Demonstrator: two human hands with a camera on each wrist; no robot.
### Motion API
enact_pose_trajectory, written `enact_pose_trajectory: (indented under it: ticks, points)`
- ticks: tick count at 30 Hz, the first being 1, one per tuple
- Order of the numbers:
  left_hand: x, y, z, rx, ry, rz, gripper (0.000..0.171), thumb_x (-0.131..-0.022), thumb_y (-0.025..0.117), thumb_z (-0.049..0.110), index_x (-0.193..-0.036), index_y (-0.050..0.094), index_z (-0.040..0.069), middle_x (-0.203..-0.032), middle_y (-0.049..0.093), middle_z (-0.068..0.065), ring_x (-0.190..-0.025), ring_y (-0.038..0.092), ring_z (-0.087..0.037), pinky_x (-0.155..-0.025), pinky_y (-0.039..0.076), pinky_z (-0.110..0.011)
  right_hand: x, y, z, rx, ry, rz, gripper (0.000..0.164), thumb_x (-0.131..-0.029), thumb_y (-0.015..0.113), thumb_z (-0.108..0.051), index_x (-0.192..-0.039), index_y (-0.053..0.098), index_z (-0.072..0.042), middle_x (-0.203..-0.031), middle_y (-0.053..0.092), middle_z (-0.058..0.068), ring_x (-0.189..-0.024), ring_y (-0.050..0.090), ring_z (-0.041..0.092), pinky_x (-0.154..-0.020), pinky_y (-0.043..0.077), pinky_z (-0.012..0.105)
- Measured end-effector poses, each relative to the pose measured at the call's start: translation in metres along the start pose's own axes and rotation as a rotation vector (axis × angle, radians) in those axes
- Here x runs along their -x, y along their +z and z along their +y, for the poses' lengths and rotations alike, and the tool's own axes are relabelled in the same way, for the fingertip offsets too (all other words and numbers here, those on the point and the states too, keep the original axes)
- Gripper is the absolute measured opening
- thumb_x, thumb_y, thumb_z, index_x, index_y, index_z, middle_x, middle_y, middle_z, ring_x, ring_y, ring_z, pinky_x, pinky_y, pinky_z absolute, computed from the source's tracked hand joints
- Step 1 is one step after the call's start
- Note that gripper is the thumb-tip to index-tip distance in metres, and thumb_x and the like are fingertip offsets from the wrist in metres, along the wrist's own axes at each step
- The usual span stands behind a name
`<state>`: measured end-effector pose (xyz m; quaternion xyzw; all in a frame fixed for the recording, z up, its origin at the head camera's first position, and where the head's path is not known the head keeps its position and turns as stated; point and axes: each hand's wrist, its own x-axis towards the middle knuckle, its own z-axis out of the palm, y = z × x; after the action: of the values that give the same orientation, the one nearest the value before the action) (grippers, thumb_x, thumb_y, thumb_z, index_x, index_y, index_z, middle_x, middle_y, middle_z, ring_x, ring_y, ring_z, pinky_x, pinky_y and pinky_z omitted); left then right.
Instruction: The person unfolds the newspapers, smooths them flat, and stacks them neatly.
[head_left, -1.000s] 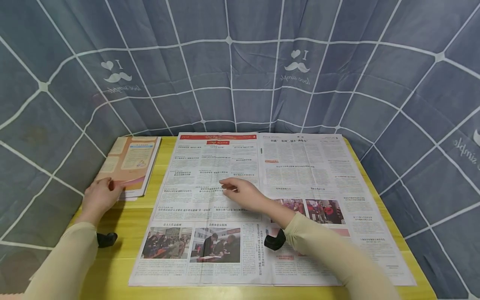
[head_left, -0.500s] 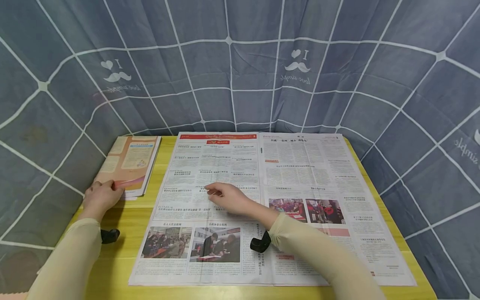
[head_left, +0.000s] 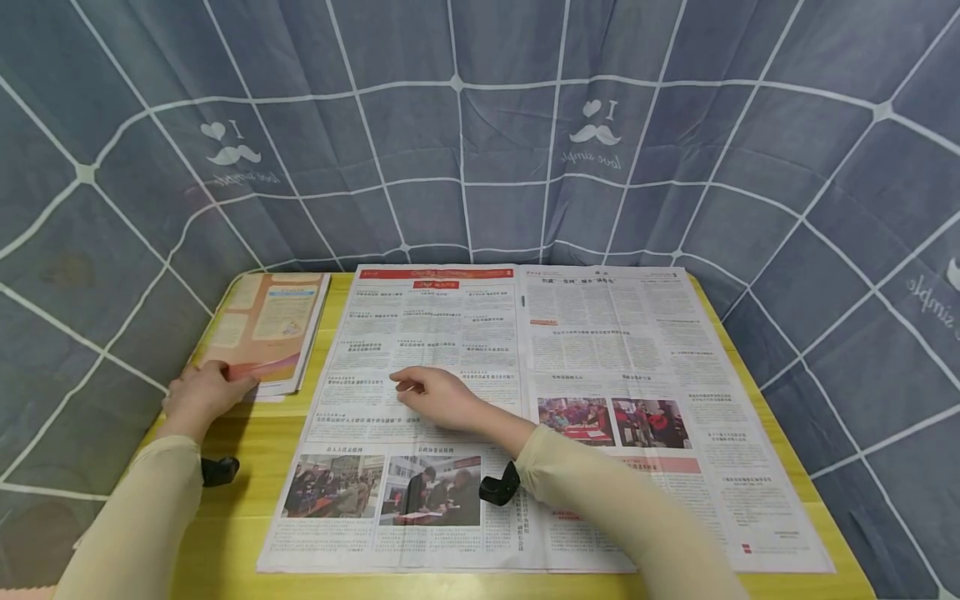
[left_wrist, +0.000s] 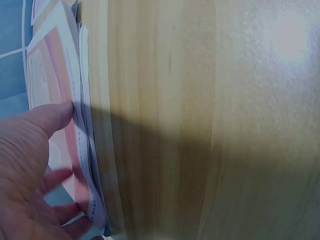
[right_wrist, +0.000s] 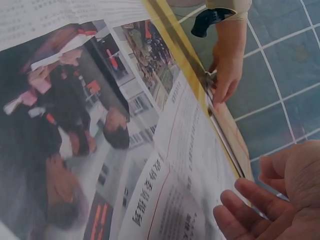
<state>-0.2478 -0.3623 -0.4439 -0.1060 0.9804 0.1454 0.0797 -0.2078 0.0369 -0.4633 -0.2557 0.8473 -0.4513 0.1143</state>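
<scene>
At the table's left side, a booklet with an orange and pink cover (head_left: 262, 329) lies on top of other papers in a stack. My left hand (head_left: 204, 396) grips it at its near left corner. Up close in the left wrist view, the thumb (left_wrist: 62, 116) of that hand lies at the booklet's edge, and its other fingers bend at the adjoining side. Over the spread newspaper (head_left: 600, 358) hovers my right hand (head_left: 438, 398), fingers loosely bent and holding nothing. The right wrist view shows that same right hand (right_wrist: 270, 200) above the newspaper's left part.
The newspaper covers most of the yellow wood-grain table (head_left: 232, 533). A strip of bare tabletop runs between the booklet stack and the newspaper. A grey curtain with white lines (head_left: 495, 150) encloses the table at the back and both sides.
My right hand has moved left across the newspaper. My left hand has shifted slightly right, and the booklet has slid a little right with it.
</scene>
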Motion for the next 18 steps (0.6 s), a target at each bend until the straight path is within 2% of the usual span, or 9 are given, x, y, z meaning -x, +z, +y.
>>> enact_pose_trajectory:
  ticks: [3,7,11,14,18]
  points:
    - [0.001,-0.002,0.0,0.05,-0.056,0.009,0.095,-0.093,0.062,0.058,-0.133,0.032,-0.022,-0.116,0.034,-0.047,-0.107,0.034,-0.063,-0.087,0.032,-0.071,-0.003,0.004,-0.001,-0.004,-0.001,-0.012,0.04,-0.107,0.056,-0.023,-0.146,0.059,-0.013,-0.128,0.068,0.0,-0.114,0.061,0.011,-0.095,0.05,0.03]
    - [0.002,-0.004,0.001,0.102,-0.126,-0.011,0.105,-0.09,0.068,0.055,-0.14,0.021,-0.024,-0.123,0.029,-0.049,-0.112,0.028,-0.064,-0.094,0.028,-0.073,-0.004,0.008,-0.003,-0.002,0.004,-0.014,0.039,-0.107,0.056,-0.023,-0.145,0.059,-0.012,-0.127,0.068,0.001,-0.114,0.061,0.012,-0.096,0.05,0.029]
    - [0.001,-0.007,0.002,0.112,-0.174,0.003,0.104,-0.09,0.071,0.047,-0.141,0.016,-0.026,-0.125,0.025,-0.051,-0.115,0.026,-0.065,-0.095,0.029,-0.073,-0.003,0.009,-0.003,-0.037,0.013,-0.018,0.039,-0.107,0.056,-0.023,-0.145,0.059,-0.012,-0.126,0.068,0.001,-0.114,0.062,0.011,-0.094,0.05,0.028]
    - [0.001,-0.011,0.001,0.104,-0.19,0.044,0.086,-0.093,0.064,0.036,-0.136,0.024,-0.027,-0.124,0.026,-0.053,-0.117,0.029,-0.066,-0.093,0.036,-0.072,-0.002,0.009,-0.003,-0.073,0.026,-0.018,0.039,-0.107,0.056,-0.023,-0.144,0.06,-0.012,-0.125,0.068,0.0,-0.111,0.062,0.011,-0.091,0.051,0.027]
    - [0.003,-0.014,-0.005,0.122,-0.146,0.109,0.052,-0.098,0.047,0.023,-0.12,0.041,-0.024,-0.117,0.035,-0.05,-0.11,0.04,-0.065,-0.081,0.043,-0.068,-0.002,0.01,-0.003,-0.095,0.043,-0.013,0.039,-0.107,0.057,-0.023,-0.144,0.06,-0.012,-0.124,0.068,-0.001,-0.109,0.062,0.01,-0.088,0.051,0.026]
